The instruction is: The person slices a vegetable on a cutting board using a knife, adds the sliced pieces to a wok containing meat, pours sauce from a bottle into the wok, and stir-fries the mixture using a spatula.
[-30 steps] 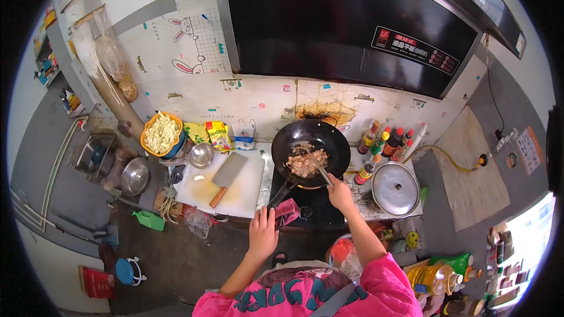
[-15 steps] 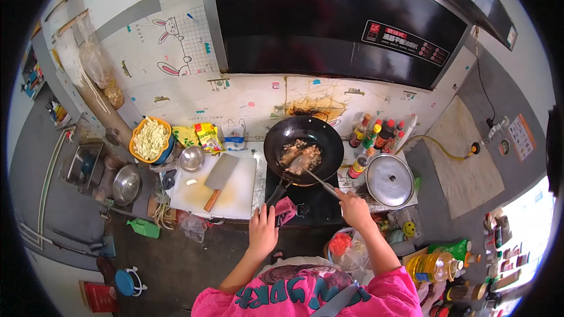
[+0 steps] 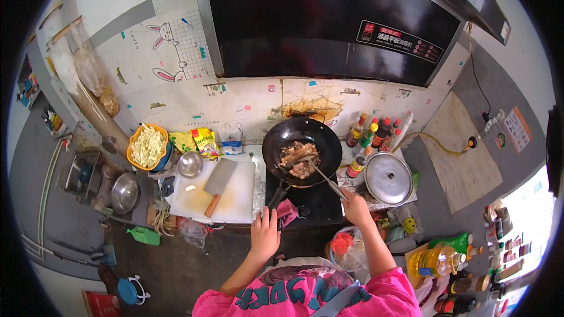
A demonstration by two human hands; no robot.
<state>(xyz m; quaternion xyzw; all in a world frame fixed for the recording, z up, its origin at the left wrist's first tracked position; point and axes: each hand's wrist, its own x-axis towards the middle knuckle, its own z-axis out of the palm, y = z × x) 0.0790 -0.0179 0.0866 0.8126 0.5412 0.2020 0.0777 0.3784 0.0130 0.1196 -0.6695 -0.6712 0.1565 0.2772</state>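
Observation:
A black wok [image 3: 329, 141] sits on the stove [image 3: 320, 202] with browned chopped pieces, likely meat, [image 3: 301, 167] in it. My left hand [image 3: 265, 236] is wrapped round the wok's handle [image 3: 278, 196], beside a dark pink cloth [image 3: 287, 212]. In my right hand [image 3: 356, 208] is the handle of a metal spatula [image 3: 327, 178]; its blade lies among the pieces in the wok. To the left, a cleaver [image 3: 222, 176] rests on a white cutting board [image 3: 244, 191], near a small white piece [image 3: 190, 188].
Sauce bottles [image 3: 369, 135] and a lidded pot [image 3: 388, 178] stand right of the stove. A steel bowl [image 3: 190, 164], a yellow seasoning packet [image 3: 205, 142] and an orange basket of pale cut food [image 3: 131, 155] are at left. The range hood [image 3: 282, 23] overhangs the back.
The spatula blade has shifted up in the wok, and the pieces are spread differently. My left hand still grips the wok handle. The whole view has shifted slightly.

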